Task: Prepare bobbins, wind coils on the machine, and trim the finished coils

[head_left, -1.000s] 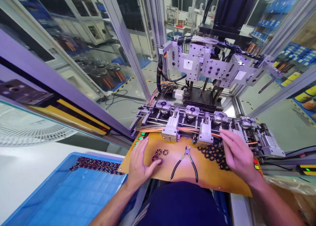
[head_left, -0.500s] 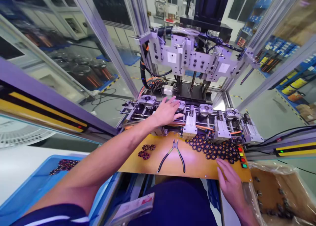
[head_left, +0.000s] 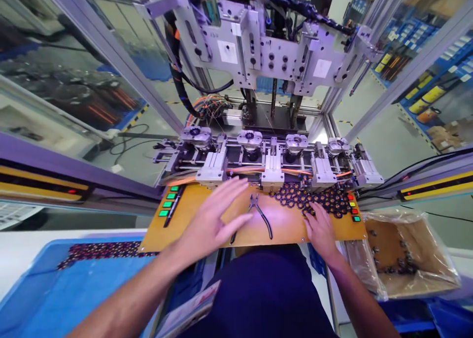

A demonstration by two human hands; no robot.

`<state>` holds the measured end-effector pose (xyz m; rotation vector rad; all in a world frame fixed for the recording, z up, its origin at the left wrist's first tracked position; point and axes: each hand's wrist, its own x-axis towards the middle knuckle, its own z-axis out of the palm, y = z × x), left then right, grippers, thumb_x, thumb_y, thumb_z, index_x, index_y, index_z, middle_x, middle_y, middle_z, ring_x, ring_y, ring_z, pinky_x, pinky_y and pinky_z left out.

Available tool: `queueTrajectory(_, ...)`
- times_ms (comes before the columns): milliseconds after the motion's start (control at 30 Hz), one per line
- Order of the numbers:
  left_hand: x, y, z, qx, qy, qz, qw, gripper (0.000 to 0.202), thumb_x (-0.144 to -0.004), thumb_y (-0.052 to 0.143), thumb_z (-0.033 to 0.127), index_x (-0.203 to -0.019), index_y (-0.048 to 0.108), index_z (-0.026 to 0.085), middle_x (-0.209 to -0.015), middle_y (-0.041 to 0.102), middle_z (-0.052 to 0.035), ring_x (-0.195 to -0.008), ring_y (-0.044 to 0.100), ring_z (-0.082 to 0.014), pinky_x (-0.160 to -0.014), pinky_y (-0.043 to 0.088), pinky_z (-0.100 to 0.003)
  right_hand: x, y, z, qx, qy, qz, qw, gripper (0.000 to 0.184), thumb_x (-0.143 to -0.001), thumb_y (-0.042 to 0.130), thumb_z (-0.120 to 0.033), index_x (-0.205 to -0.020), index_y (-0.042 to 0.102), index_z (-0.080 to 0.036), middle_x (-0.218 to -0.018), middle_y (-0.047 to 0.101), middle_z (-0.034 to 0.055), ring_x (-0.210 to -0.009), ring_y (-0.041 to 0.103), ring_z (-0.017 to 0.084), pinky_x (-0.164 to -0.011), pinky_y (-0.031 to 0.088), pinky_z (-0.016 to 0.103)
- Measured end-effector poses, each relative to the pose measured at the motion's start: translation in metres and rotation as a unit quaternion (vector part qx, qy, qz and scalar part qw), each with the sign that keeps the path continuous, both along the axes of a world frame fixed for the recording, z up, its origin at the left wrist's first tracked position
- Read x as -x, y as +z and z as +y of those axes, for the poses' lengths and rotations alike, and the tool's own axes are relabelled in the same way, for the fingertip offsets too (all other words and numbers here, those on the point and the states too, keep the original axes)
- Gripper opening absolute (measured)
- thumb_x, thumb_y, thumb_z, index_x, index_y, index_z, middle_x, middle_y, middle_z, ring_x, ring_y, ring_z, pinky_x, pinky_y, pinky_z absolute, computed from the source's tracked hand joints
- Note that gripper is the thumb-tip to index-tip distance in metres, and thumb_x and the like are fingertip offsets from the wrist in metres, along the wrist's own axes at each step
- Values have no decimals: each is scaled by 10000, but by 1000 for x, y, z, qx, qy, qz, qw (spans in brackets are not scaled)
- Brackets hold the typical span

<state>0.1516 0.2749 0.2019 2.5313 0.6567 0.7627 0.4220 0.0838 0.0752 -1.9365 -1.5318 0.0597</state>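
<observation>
The left hand (head_left: 212, 222) hovers over the orange counter (head_left: 183, 219), fingers spread and empty, beside one pair of pliers (head_left: 258, 215). The right hand (head_left: 320, 229) rests its fingers on a heap of small dark rings (head_left: 318, 200), too many to count; whether they pinch one is hidden. The heap lies just below four round holders (head_left: 250, 137), probably for easy reach.

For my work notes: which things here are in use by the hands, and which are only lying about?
In use: right hand on ring pile; left hand over orange board.
Lying about: cutters, blue tray, lined box.
</observation>
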Motion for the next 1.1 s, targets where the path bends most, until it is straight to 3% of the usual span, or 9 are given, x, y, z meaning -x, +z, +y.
queueTrajectory(167,14,-27,-39,122,12,0,992,441,-874,659,354,-1280,604,190,-1284,681,-130,-1188,645,-275,-1014,540,-444,20,28,17,-22,43,70,996,177,-912,551,-154,-959,708,-221,-1238,640,140,-1243,549,325,-1015,469,608)
queueTrajectory(300,2,-11,-49,224,-36,-50,973,484,-851,694,363,-1289,600,181,-1206,723,-121,-1061,707,-244,-927,585,-373,65,85,37,-33,139,165,976,80,-924,602,-228,-927,681,-235,-1279,620,106,-1080,657,222,-883,590,387)
queueTrajectory(400,0,2,-51,231,-40,-118,965,476,-825,730,349,-1254,623,172,-1113,760,-105,-978,731,-221,-874,593,-321,94,119,52,-46,202,298,932,50,-912,630,-230,-897,678,-233,-1262,633,100,-1127,641,230,-939,561,400)
queueTrajectory(567,12,1,-50,171,-1,-153,973,308,-861,696,272,-1153,675,179,-1016,777,-90,-884,742,-198,-808,596,-297,114,127,70,-23,240,401,884,92,-927,613,-284,-929,697,-244,-1232,655,108,-1156,631,254,-994,522,457)
queueTrajectory(700,21,-7,-48,99,4,-160,982,351,-879,670,234,-1227,637,197,-1014,765,-98,-890,737,-203,-793,605,-305,116,129,81,9,278,348,895,141,-948,577,-296,-907,689,-220,-1163,688,107,-1088,673,225,-939,559,390)
queueTrajectory(767,31,-14,-46,73,28,-155,985,449,-868,685,250,-1305,586,221,-1090,755,-101,-938,736,-215,-835,606,-317,101,138,93,10,287,293,912,155,-945,581,-293,-886,700,-213,-1127,701,102,-1045,689,216,-890,577,364)
queueTrajectory(867,58,-36,-42,60,119,-128,983,513,-845,708,300,-1332,560,243,-1117,752,-86,-923,739,-225,-840,612,-336,48,157,127,-10,261,211,942,126,-914,621,-271,-862,725,-224,-1072,709,82,-1010,679,214,-899,557,391)
queueTrajectory(1000,101,-81,-38,106,270,-95,952,441,-845,657,445,-1224,617,224,-1067,762,-82,-832,742,-242,-795,624,-388,-46,173,183,-45,186,88,978,94,-850,662,-236,-814,739,-195,-1016,705,96,-973,659,244,-945,503,470)
queueTrajectory(1100,123,-113,-38,170,353,-79,917,478,-836,599,544,-1174,627,206,-1068,762,-101,-824,753,-261,-798,627,-414,-89,170,212,-25,186,19,982,102,-822,650,-175,-797,749,-167,-1010,716,104,-946,671,243,-918,520,446)
